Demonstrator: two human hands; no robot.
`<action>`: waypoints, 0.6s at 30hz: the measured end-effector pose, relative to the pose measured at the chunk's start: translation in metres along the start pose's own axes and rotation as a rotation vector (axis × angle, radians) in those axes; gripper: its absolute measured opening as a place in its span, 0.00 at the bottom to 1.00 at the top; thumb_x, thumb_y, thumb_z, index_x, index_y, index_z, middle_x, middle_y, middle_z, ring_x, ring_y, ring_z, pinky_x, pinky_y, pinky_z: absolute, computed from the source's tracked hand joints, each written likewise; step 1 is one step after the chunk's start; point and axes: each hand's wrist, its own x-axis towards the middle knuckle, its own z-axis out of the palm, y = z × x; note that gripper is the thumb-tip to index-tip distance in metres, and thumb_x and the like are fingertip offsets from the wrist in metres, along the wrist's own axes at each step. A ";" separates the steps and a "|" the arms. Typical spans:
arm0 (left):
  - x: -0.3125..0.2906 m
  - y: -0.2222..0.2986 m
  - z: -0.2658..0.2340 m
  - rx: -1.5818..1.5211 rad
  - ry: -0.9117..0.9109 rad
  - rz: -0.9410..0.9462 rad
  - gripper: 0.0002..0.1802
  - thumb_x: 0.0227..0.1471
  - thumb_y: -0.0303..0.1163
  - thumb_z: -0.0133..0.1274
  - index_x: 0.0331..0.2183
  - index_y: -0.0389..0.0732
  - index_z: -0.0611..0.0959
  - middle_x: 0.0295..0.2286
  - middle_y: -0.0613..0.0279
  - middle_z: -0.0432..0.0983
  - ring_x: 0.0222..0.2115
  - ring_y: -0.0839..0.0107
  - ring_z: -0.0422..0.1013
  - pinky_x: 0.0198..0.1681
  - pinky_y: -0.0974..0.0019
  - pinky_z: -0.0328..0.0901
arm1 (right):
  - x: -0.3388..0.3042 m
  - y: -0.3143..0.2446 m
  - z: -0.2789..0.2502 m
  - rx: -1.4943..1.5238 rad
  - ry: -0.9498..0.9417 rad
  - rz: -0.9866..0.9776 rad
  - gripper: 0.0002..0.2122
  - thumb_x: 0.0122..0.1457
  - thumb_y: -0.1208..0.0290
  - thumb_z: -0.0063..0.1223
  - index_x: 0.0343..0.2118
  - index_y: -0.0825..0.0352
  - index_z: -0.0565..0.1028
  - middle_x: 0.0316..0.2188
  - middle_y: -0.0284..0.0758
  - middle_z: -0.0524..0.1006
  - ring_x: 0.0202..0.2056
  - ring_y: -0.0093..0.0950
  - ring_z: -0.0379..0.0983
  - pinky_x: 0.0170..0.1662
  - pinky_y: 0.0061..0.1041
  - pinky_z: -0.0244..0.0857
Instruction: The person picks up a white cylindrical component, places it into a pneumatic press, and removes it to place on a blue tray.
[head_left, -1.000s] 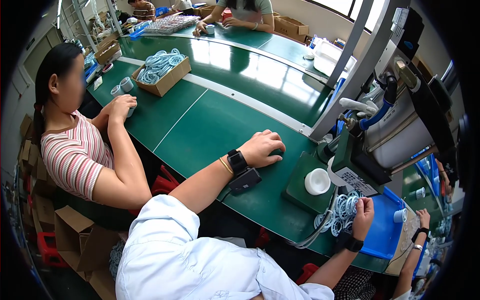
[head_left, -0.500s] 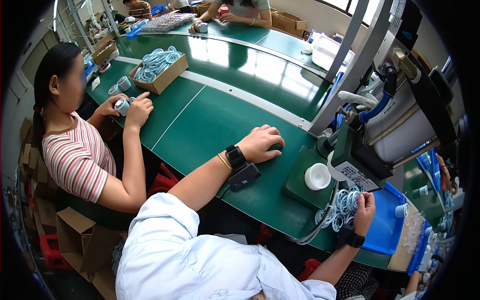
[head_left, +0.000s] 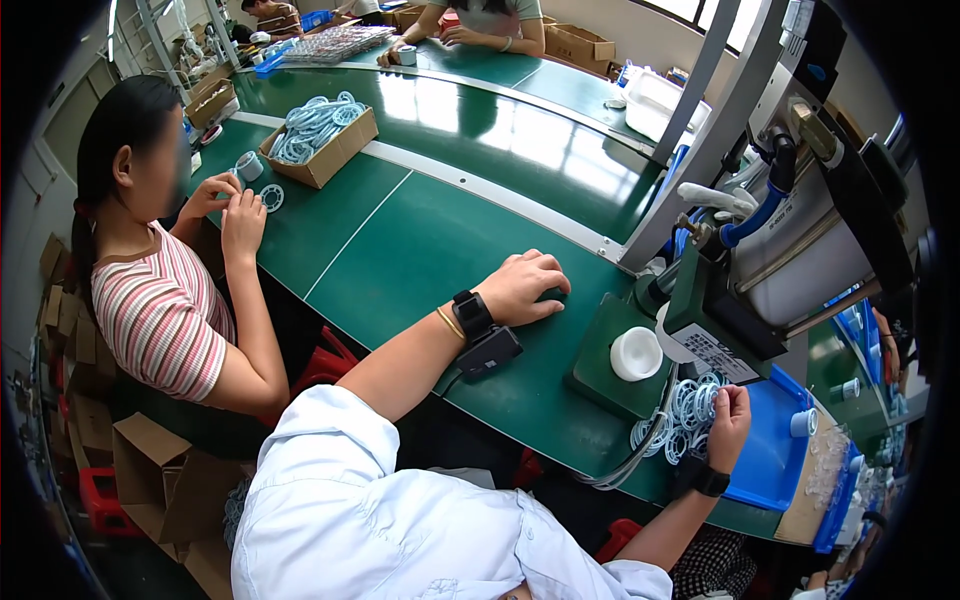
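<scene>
Rings, pale blue and thin [head_left: 690,410], hang as a loose bunch from the person's right hand [head_left: 728,415] at the lower right, over the near edge of a long green table [head_left: 420,240]. That table curves away toward the top, where other people sit. Beside the bunch stands a grey press-like machine [head_left: 800,230] with a blue hose, raised on a dark green base plate [head_left: 615,370]. The left hand [head_left: 522,285] lies palm down on the table, fingers curled loosely over a small dark object that I cannot make out; it probably steadies the body there. The right hand's fingers are closed around the top of the bunch, so the rings dangle freely and can likely be fed one at a time. The bunch's long axis runs from the fingers downward and to the left. A white round cup [head_left: 636,353] sits on the base plate, close to the rings. A blue tray [head_left: 770,450] lies just behind the right hand.
</scene>
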 end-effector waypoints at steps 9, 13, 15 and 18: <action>0.000 -0.001 0.001 0.003 0.015 0.024 0.13 0.47 0.36 0.56 0.37 0.47 0.79 0.38 0.63 0.70 0.43 0.62 0.64 0.50 0.59 0.57 | 0.000 0.002 -0.002 -0.024 -0.002 -0.012 0.06 0.61 0.72 0.45 0.28 0.67 0.68 0.23 0.25 0.67 0.26 0.13 0.60 0.30 0.12 0.56; 0.000 0.000 0.000 -0.002 0.011 0.020 0.13 0.47 0.36 0.56 0.37 0.46 0.79 0.38 0.63 0.70 0.44 0.62 0.64 0.49 0.59 0.57 | 0.000 -0.001 0.000 0.015 0.001 0.000 0.06 0.61 0.72 0.45 0.28 0.67 0.68 0.23 0.25 0.67 0.26 0.13 0.60 0.31 0.12 0.56; 0.000 0.000 0.000 -0.003 0.008 0.014 0.12 0.47 0.36 0.56 0.37 0.46 0.79 0.38 0.63 0.70 0.44 0.62 0.64 0.49 0.59 0.58 | 0.000 -0.001 0.000 0.023 -0.001 -0.007 0.06 0.61 0.72 0.45 0.28 0.67 0.68 0.23 0.25 0.67 0.26 0.13 0.61 0.31 0.12 0.56; 0.000 0.001 -0.001 -0.002 0.007 0.015 0.12 0.47 0.36 0.56 0.37 0.46 0.79 0.38 0.63 0.70 0.44 0.62 0.64 0.49 0.59 0.58 | 0.000 -0.001 0.002 0.037 0.009 -0.019 0.06 0.61 0.72 0.45 0.28 0.67 0.67 0.23 0.25 0.67 0.25 0.13 0.60 0.30 0.12 0.55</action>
